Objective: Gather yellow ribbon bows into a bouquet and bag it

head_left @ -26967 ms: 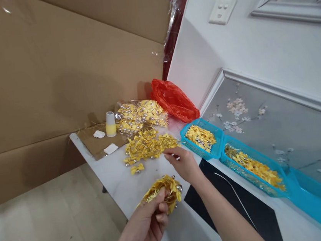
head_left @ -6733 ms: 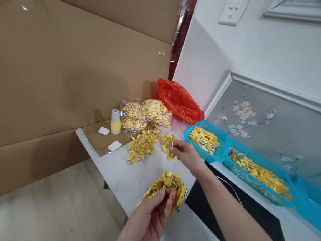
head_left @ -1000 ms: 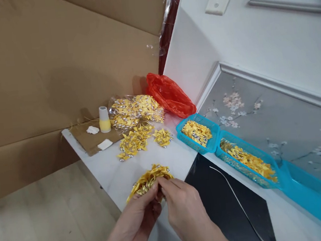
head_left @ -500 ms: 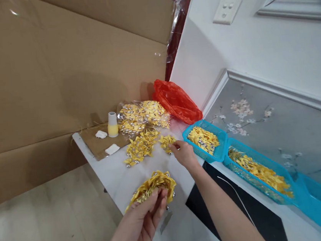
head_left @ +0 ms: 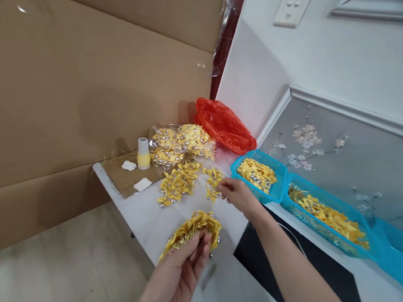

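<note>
My left hand [head_left: 181,274] is closed around a curved bundle of yellow petal-like pieces [head_left: 181,231] with gold wire stems and silver beads. Over the table, the thumb and fingers of my right hand [head_left: 239,194] pinch the edge of a small cluster of yellow beaded pieces [head_left: 212,181]; the exact piece between the fingertips is too small to make out. A larger loose pile of yellow beaded pieces [head_left: 179,180] lies just left of that cluster. Behind it rests a clear plastic bag [head_left: 182,143] full of similar pieces.
Blue baskets [head_left: 286,192] with yellow pieces line the wall side. A red plastic bag [head_left: 226,126] stands at the back corner. A grey-and-yellow cone [head_left: 143,153] and white scraps [head_left: 142,184] sit on cardboard [head_left: 116,172]. A black board [head_left: 261,260] lies under my right forearm.
My right hand has moved slightly right and down, and the small cluster beside it is more spread out. My left hand keeps its hold on the bundle. The view has shifted a little.
</note>
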Tool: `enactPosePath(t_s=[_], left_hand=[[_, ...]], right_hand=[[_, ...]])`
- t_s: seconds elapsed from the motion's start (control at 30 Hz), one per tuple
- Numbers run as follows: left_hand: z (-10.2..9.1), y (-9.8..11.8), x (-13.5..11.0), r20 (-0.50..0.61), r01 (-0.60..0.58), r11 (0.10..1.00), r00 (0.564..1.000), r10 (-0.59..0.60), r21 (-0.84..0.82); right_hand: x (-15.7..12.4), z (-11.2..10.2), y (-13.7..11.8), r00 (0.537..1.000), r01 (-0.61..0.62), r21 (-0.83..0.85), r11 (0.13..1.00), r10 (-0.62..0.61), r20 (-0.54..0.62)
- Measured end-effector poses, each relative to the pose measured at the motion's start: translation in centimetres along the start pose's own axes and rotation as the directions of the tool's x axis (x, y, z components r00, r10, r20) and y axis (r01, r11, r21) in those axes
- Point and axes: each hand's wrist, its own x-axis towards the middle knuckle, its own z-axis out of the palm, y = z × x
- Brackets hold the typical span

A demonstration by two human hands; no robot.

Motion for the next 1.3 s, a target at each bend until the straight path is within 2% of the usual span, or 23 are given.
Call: enactPosePath(t_s=[0.13, 0.23, 0.33, 0.4, 0.47, 0.53, 0.6, 0.77, 0.9, 1.07, 1.2, 1.3], left_hand=[[0.3, -0.1, 0.1, 0.008, -0.008, 1.000, 1.000, 0.008, 0.022], [0.5, -0.1, 0.2, 0.009, -0.016, 0.999, 1.000, 0.016, 0.034], [0.6, -0.3, 0.2, 0.017, -0.018, 0.999, 1.000, 0.018, 0.042], [0.5, -0.4, 0.3, 0.023, -0.023, 0.998, 0.999, 0.022, 0.052], [0.5, -0.5, 0.3, 0.042, -0.024, 0.997, 0.999, 0.021, 0.069], [0.5, -0.7, 0.3, 0.080, -0.028, 0.996, 0.997, 0.022, 0.082], [0.4, -0.8, 0.4, 0.125, -0.040, 0.995, 0.992, 0.028, 0.095], [0.2, -1.1, 0.2, 0.160, -0.064, 0.989, 0.986, 0.042, 0.134], [0.0, -1.1, 0.1, 0.127, -0.054, 0.983, 0.991, 0.032, 0.176], [-0.3, -0.9, 0.4, 0.146, -0.073, 0.971, 0.989, 0.040, 0.226], [-0.6, -0.5, 0.4, 0.142, -0.085, 0.955, 0.989, 0.046, 0.285], [-0.9, 0.0, 0.4, 0.152, -0.023, 0.975, 0.988, -0.011, 0.220]], right_hand=[[-2.1, -1.5, -0.8, 0.999, -0.020, 0.153, 0.988, 0.012, 0.053], [-3.9, -2.0, -1.3, 1.000, -0.018, 0.200, 0.980, 0.016, 0.011], [-6.4, -1.5, -2.1, 0.998, -0.008, 0.200, 0.980, 0.021, -0.062], [-8.2, -0.5, -2.7, 0.992, 0.025, 0.142, 0.990, -0.007, -0.127], [-9.9, 0.8, -3.3, 0.980, 0.104, 0.025, 0.994, -0.098, -0.173], [-11.2, 2.1, -3.9, 0.965, 0.195, -0.088, 0.977, -0.207, -0.163], [-11.9, 3.2, -4.2, 0.956, 0.245, -0.167, 0.955, -0.266, -0.122], [-12.5, 4.0, -4.3, 0.956, 0.261, -0.363, 0.894, -0.292, -0.031], [-12.8, 3.7, -4.3, 0.944, 0.310, -0.407, 0.859, -0.328, 0.027], [-12.7, 3.4, -4.8, 0.945, 0.326, -0.326, 0.887, -0.310, 0.102], [-11.9, 2.4, -5.4, 0.946, 0.323, -0.234, 0.917, -0.307, 0.106], [-10.3, 1.2, -5.6, 0.963, 0.260, -0.118, 0.958, -0.249, 0.103]])
